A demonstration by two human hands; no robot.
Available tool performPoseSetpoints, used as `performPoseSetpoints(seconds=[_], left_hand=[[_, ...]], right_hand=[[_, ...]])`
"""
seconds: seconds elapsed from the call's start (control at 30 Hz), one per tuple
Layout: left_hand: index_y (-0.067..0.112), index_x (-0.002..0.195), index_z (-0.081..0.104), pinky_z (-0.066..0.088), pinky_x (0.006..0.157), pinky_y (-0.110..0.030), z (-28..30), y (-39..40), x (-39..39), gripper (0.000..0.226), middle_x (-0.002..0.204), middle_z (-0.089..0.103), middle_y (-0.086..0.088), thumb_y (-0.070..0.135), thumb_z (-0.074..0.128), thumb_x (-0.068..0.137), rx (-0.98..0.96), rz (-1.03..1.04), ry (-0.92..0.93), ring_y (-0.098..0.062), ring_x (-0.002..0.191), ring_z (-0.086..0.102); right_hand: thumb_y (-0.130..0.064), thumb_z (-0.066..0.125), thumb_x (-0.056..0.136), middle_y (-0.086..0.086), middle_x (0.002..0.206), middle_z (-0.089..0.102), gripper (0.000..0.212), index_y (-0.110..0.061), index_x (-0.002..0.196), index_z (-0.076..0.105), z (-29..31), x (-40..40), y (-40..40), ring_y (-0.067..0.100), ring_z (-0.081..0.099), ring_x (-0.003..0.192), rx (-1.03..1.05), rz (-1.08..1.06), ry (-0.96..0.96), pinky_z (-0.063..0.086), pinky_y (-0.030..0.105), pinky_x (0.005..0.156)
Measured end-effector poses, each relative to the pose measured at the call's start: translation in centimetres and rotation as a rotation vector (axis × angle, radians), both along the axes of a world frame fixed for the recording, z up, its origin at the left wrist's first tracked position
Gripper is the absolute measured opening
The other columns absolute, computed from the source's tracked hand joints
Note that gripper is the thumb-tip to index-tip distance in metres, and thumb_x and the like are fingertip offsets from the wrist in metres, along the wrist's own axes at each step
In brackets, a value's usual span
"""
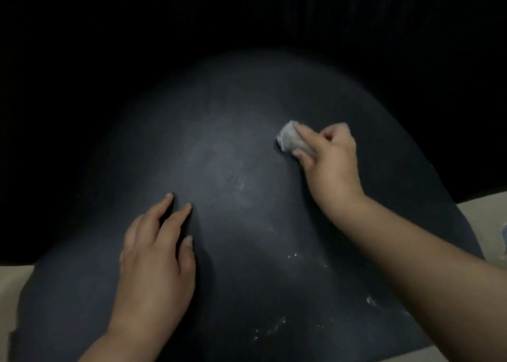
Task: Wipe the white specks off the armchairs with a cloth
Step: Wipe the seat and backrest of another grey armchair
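A dark, rounded armchair surface (pixel 233 131) fills the middle of the view. My right hand (pixel 329 156) pinches a small crumpled white cloth (pixel 289 136) and presses it against the upper right of the surface. My left hand (pixel 156 252) lies flat on the lower left of the armchair, fingers straight and spread. White specks (pixel 295 257) dot the lower right part, with more white specks (pixel 270 328) near the bottom and a pale smear (pixel 241 183) in the centre.
Beyond the armchair the background is black and nothing shows there. A light beige floor (pixel 12 285) appears at the lower left and again at the right edge (pixel 482 219).
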State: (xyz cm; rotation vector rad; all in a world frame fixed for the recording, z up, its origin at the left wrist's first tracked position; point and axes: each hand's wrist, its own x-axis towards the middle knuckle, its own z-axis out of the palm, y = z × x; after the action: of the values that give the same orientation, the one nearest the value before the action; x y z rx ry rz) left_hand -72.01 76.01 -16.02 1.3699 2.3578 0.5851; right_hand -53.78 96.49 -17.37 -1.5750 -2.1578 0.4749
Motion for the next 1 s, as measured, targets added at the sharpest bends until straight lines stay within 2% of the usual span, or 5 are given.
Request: performPoseSetpoints(seconds=[0.1, 0.23, 0.47, 0.63, 1.0], left_hand=[[0.01, 0.127, 0.061, 0.033, 0.107, -0.05, 0.2, 0.2, 0.6, 0.047, 0.141, 0.048, -0.01, 0.004, 0.066, 0.082, -0.005, 0.032, -0.01, -0.035, 0.126, 0.04], [0.01, 0.131, 0.058, 0.027, 0.111, -0.043, 0.6, 0.3, 0.6, 0.048, 0.144, 0.045, -0.011, 0.007, 0.064, 0.084, -0.064, -0.001, -0.006, -0.032, 0.129, 0.037], [0.012, 0.136, 0.052, 0.034, 0.106, -0.049, 1.2, -1.2, 1.5, 0.054, 0.147, 0.041, -0.009, 0.012, 0.066, 0.084, -0.14, -0.107, 0.025, -0.031, 0.132, 0.036], [0.024, 0.148, 0.034, 0.031, 0.111, -0.042, 2.1, -1.7, 2.4, 0.067, 0.157, 0.021, -0.006, 0.03, 0.063, 0.088, -0.277, -0.317, 0.093, -0.026, 0.14, 0.021], [0.045, 0.15, 0.01, 0.029, 0.109, -0.045, 1.4, -1.0, 3.0, 0.08, 0.161, 0.001, 0.0, 0.063, 0.052, 0.085, -0.374, -0.406, 0.254, -0.029, 0.136, 0.01]], right_hand=[[-0.03, 0.064, 0.089, -0.007, 0.099, 0.041, 0.027, -0.022, 0.114, 0.064, -0.5, -4.7, -1.9, 0.018, 0.045, 0.097, -0.104, -0.06, 0.112, 0.035, 0.008, 0.08], [-0.023, 0.064, 0.086, 0.002, 0.096, 0.046, 0.035, -0.031, 0.12, 0.064, 0.1, -2.2, -9.1, 0.02, 0.043, 0.086, -0.088, 0.445, 0.048, 0.039, 0.03, 0.072], [-0.017, 0.068, 0.085, 0.002, 0.099, 0.038, 0.034, -0.022, 0.119, 0.066, -0.3, 2.5, -5.2, 0.02, 0.044, 0.09, -0.013, -0.207, 0.037, 0.045, 0.035, 0.088], [-0.009, 0.075, 0.075, 0.003, 0.094, 0.045, 0.051, -0.031, 0.12, 0.064, 0.6, -0.3, -15.7, 0.02, 0.044, 0.081, -0.061, 0.12, 0.062, 0.047, 0.039, 0.07], [-0.011, 0.077, 0.074, 0.003, 0.095, 0.045, 0.057, -0.034, 0.124, 0.061, 0.2, 1.5, -18.5, 0.021, 0.044, 0.082, -0.043, -0.018, 0.082, 0.045, 0.035, 0.073]])
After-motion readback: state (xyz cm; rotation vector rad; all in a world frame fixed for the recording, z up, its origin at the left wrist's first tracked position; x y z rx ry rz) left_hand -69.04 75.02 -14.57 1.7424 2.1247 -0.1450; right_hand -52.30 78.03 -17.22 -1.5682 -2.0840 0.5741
